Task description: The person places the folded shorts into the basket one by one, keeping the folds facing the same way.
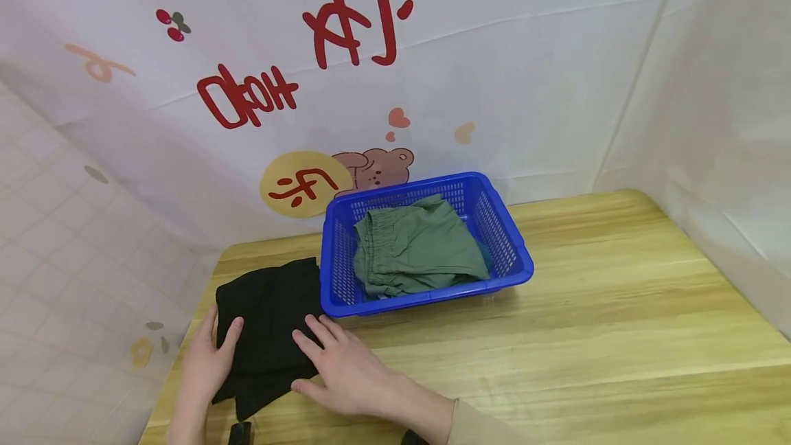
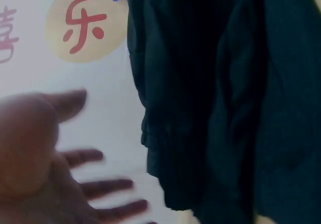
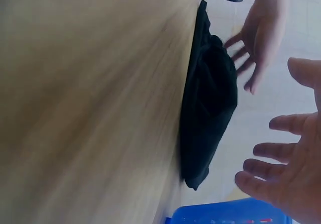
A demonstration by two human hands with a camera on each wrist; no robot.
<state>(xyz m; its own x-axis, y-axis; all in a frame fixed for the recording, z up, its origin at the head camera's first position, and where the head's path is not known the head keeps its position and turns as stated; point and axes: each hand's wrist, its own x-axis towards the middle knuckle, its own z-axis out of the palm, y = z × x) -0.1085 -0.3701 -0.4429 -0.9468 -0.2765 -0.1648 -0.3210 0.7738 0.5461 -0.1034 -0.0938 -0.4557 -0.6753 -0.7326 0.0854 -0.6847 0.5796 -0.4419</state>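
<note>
A folded black garment (image 1: 272,307) lies on the left part of the wooden table, right beside the blue basket. At its left edge is my left hand (image 1: 207,361), with thumb and fingers spread. My right hand (image 1: 349,371) is at the garment's right side, fingers extended and apart. The right wrist view shows this right hand (image 3: 288,158) off to one side of the black cloth (image 3: 210,98), holding nothing. In the left wrist view, the left palm (image 2: 30,158) faces the dark fabric (image 2: 200,83) with a gap between them.
A blue plastic basket (image 1: 426,299) stands at the back middle, holding green elastic-waist clothing (image 1: 420,242). Behind the table (image 1: 593,307) hangs a white printed sheet (image 1: 507,74). A small black object (image 1: 239,432) is at the bottom edge, near the left forearm.
</note>
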